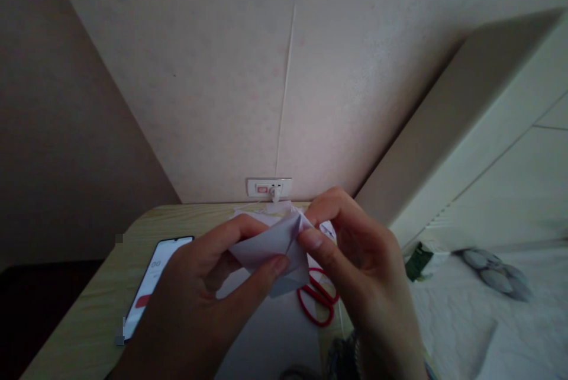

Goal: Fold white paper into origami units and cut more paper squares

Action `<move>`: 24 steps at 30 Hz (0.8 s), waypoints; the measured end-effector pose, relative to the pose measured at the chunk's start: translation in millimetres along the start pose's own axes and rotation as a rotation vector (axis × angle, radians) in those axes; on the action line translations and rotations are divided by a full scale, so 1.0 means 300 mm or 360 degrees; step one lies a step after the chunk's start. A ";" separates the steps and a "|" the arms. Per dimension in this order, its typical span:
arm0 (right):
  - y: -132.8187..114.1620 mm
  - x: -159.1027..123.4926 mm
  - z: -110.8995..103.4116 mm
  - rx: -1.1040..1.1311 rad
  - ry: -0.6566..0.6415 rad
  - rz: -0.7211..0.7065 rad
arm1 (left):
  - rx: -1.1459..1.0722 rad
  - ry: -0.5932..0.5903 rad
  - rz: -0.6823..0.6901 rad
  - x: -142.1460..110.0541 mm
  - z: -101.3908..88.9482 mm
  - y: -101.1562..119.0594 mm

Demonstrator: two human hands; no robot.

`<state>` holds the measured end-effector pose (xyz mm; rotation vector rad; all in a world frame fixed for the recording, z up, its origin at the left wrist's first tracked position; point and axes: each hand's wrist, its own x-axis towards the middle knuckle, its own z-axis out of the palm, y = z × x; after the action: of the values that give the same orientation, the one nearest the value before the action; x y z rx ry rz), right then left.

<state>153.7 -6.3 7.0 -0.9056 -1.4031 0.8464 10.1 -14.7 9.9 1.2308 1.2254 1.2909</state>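
Note:
A folded piece of white paper [266, 245] is held up between both hands above the table. My left hand [222, 285] grips its left and lower part, thumb pressed on the front face and fingers behind. With thumb and forefinger, my right hand [359, 255] pinches the upper right corner, where a narrow fold stands up. Below lies a flat white sheet [270, 338] on the table. Red-handled scissors [317, 297] rest beside it, partly hidden by the right hand; their blades do not show.
A phone [155, 273] with a lit screen lies on the wooden table [84, 309] left of my left hand. Paper scraps sit near the wall, below a socket [268, 187] with a plug in it. At right, a bed [461, 327] holds a green-and-white box [423, 258] and a grey item.

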 end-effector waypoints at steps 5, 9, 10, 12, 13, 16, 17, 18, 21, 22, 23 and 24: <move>-0.001 -0.007 0.006 -0.0042 0.0064 0.0007 | -0.0035 0.0013 -0.0003 -0.003 0.004 -0.008; 0.002 -0.018 0.014 -0.0079 0.0121 -0.0012 | -0.0084 0.0027 -0.0032 -0.009 0.012 -0.001; 0.003 -0.020 0.016 -0.0091 0.0132 -0.0018 | -0.0101 0.0020 -0.0050 -0.009 0.014 0.001; 0.004 -0.020 0.015 -0.0109 0.0128 -0.0016 | -0.0074 0.0030 -0.0069 -0.009 0.016 0.003; 0.004 -0.018 0.013 -0.0112 0.0112 -0.0008 | -0.0058 0.0042 -0.0068 -0.009 0.016 0.002; 0.005 -0.008 0.004 -0.0101 0.0043 -0.0002 | -0.0097 0.0069 -0.0083 -0.007 0.017 -0.005; 0.006 -0.005 0.000 -0.0097 0.0033 -0.0013 | -0.0123 0.0057 -0.0092 -0.006 0.017 -0.008; 0.007 -0.003 -0.002 -0.0101 0.0035 -0.0026 | -0.0122 0.0036 -0.0092 -0.006 0.017 -0.011; 0.012 -0.008 -0.002 -0.0176 0.0094 -0.0070 | -0.0004 -0.0024 -0.0059 -0.006 0.014 -0.016; 0.014 -0.011 0.000 -0.0218 0.0118 -0.0084 | 0.0041 -0.0044 -0.0046 -0.005 0.012 -0.016; 0.017 -0.014 0.003 -0.0256 0.0144 -0.0092 | 0.0075 -0.0067 -0.0039 -0.003 0.010 -0.016; 0.019 -0.016 0.005 -0.0275 0.0163 -0.0104 | 0.0104 -0.0088 -0.0042 -0.002 0.008 -0.014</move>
<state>152.4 -8.3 -0.2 -1.0143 -1.4241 0.6280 12.6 -14.8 5.5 1.2842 1.2486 1.1981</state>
